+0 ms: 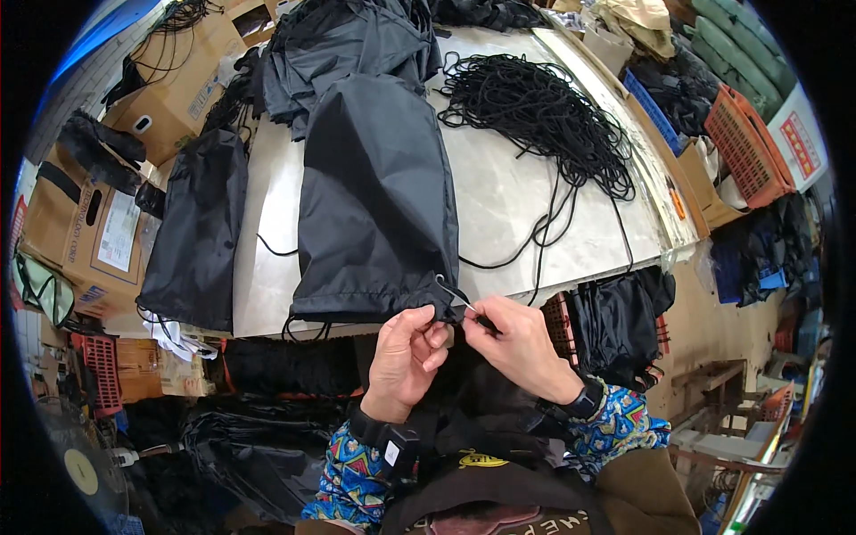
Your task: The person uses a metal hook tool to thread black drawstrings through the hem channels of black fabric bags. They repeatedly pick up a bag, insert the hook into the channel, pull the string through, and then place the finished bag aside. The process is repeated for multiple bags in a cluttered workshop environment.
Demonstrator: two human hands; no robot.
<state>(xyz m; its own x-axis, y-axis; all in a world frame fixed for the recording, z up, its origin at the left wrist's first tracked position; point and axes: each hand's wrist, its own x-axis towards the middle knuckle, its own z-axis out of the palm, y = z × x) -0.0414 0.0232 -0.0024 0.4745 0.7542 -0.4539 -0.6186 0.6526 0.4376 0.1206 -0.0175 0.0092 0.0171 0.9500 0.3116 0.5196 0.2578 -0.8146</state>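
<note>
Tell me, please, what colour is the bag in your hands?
Black; the drawstring bag shows best in the head view.

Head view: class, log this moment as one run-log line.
left hand: pinching black drawstring bag hem | right hand: holding thin threading tool at hem | cord pile: on table

A black bag (pixel 374 196) lies on the pale table (pixel 517 205), its gathered mouth at the near edge. The left hand (pixel 406 357) pinches that hem, fingers closed on the fabric. The right hand (pixel 517 343), just at 3 o'clock of the left, grips a thin metal tool (pixel 455 294) that pokes into the hem. A tangle of black cord (pixel 535 116) lies at 1 o'clock of the bag, strands trailing to the table's edge. A second bag (pixel 196 232) hangs over the table's side at 9 o'clock. More bags (pixel 348 36) are piled at 12 o'clock. An orange crate (pixel 744 147) stands at 3 o'clock.
</note>
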